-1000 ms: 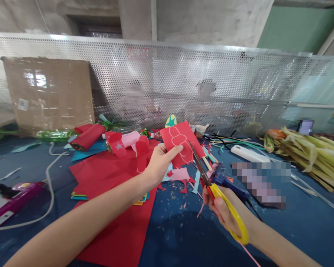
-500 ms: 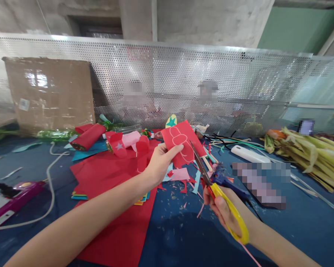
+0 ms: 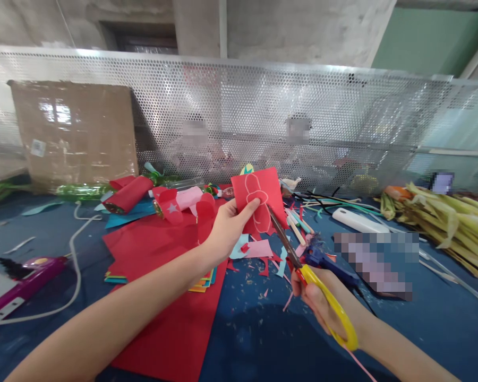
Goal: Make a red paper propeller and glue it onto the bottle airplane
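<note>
My left hand (image 3: 231, 225) pinches a small red sheet of paper (image 3: 269, 185) between thumb and fingers, holding it up above the table. A rounded, bow-like outline is drawn on it in pale lines. My right hand (image 3: 322, 297) is closed round the handles of a pair of scissors (image 3: 284, 241) with yellow and red grips. Their blades point up and left, with the tips at the lower right edge of the paper beside the outline. Below the sheet lie a pink paper piece (image 3: 258, 248) and red and light-blue scraps.
Large red sheets (image 3: 171, 329) cover the table's left middle. Red paper rolls (image 3: 129, 193) stand behind them. A blue glue gun (image 3: 330, 264) lies beside my right hand. A purple power strip (image 3: 27, 281) sits far left, dried husks (image 3: 434, 223) far right. A perforated metal panel (image 3: 255, 90) closes the back.
The red paper has turned a little counterclockwise in my left hand, so the outline stands more upright. The scissor blades have come closer together and their tips sit slightly lower and to the left.
</note>
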{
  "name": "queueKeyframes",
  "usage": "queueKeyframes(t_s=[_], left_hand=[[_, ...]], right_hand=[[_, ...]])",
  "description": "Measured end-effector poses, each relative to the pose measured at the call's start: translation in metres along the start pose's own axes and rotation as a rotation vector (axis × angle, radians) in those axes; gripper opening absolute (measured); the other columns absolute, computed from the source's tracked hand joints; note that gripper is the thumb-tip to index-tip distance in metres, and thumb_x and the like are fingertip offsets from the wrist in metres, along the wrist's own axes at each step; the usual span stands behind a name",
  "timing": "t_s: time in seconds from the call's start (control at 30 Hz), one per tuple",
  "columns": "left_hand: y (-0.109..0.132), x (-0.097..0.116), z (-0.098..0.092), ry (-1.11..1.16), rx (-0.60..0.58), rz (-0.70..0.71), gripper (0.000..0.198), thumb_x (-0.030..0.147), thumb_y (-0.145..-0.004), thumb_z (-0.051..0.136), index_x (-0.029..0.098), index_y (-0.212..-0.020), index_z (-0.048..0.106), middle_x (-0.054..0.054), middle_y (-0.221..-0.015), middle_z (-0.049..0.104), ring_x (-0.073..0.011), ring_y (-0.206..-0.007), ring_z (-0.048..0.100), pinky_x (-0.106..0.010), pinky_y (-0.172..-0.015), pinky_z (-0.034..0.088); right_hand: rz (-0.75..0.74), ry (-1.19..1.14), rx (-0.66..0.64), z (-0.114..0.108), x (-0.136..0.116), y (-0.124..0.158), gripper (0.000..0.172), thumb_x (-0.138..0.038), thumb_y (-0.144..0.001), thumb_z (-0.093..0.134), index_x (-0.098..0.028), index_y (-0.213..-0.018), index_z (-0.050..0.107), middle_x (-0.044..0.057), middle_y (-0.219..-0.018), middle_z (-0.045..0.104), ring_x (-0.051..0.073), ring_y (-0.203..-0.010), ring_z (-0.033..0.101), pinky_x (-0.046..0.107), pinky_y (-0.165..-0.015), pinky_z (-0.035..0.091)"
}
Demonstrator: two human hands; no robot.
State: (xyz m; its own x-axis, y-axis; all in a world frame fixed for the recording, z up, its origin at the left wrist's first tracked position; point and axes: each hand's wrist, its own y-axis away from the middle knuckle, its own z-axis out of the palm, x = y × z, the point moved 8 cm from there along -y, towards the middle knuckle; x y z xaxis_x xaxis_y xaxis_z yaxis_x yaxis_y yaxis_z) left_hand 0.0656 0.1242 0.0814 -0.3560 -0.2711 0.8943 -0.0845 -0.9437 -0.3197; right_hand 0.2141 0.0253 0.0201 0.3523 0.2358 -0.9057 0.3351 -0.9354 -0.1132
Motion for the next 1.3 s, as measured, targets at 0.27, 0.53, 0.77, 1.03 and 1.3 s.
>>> queueKeyframes(t_s=[0.27,0.53,0.77,1.03,1.3], left_hand=[[0.001,0.006,-0.004,-0.199,-0.003,0.069,0.023,0.040,-0.073,0.071,0.019,-0.083,0.072,-0.003,-0.075,0.071,-0.0158,-0.066,0.064,-0.023,-0.059,0.050],[0.011,0.003,0.009,-0.241,-0.068,0.057,0.024,0.041,-0.075,0.069,0.020,-0.085,0.071,-0.003,-0.076,0.071,-0.0166,-0.064,0.064,-0.023,-0.056,0.049],[0.018,0.005,0.015,-0.266,-0.088,0.069,0.018,0.037,-0.077,0.067,0.020,-0.082,0.071,-0.003,-0.080,0.072,-0.0164,-0.067,0.064,-0.023,-0.058,0.050],[0.021,0.004,0.015,-0.314,-0.103,0.088,0.018,0.037,-0.080,0.064,0.021,-0.085,0.070,-0.002,-0.080,0.071,-0.0157,-0.068,0.064,-0.022,-0.059,0.050],[0.023,0.007,0.018,-0.334,-0.113,0.078,0.021,0.038,-0.080,0.063,0.019,-0.085,0.068,-0.002,-0.082,0.072,-0.0146,-0.069,0.065,-0.021,-0.059,0.051]], right_hand=[[-0.011,0.063,-0.072,0.001,0.009,-0.002,0.062,-0.080,-0.076,0.030,-0.020,-0.081,0.043,-0.006,-0.060,0.035,0.005,-0.038,0.033,0.019,-0.034,0.033],[-0.089,-0.001,-0.032,0.004,0.018,0.000,0.057,-0.073,-0.082,0.029,-0.021,-0.095,0.046,-0.002,-0.069,0.042,0.011,-0.051,0.039,0.026,-0.048,0.047],[-0.172,0.023,0.016,0.003,0.024,-0.001,0.063,-0.076,-0.081,0.024,-0.020,-0.096,0.047,-0.001,-0.070,0.042,0.011,-0.052,0.036,0.026,-0.051,0.044],[-0.184,0.023,0.021,0.000,0.024,0.002,0.061,-0.075,-0.082,0.022,-0.020,-0.091,0.047,-0.002,-0.066,0.040,0.012,-0.051,0.036,0.025,-0.048,0.041],[-0.186,0.019,-0.018,0.001,0.028,0.001,0.059,-0.076,-0.081,0.025,-0.020,-0.091,0.044,-0.003,-0.064,0.039,0.011,-0.049,0.033,0.022,-0.041,0.035]])
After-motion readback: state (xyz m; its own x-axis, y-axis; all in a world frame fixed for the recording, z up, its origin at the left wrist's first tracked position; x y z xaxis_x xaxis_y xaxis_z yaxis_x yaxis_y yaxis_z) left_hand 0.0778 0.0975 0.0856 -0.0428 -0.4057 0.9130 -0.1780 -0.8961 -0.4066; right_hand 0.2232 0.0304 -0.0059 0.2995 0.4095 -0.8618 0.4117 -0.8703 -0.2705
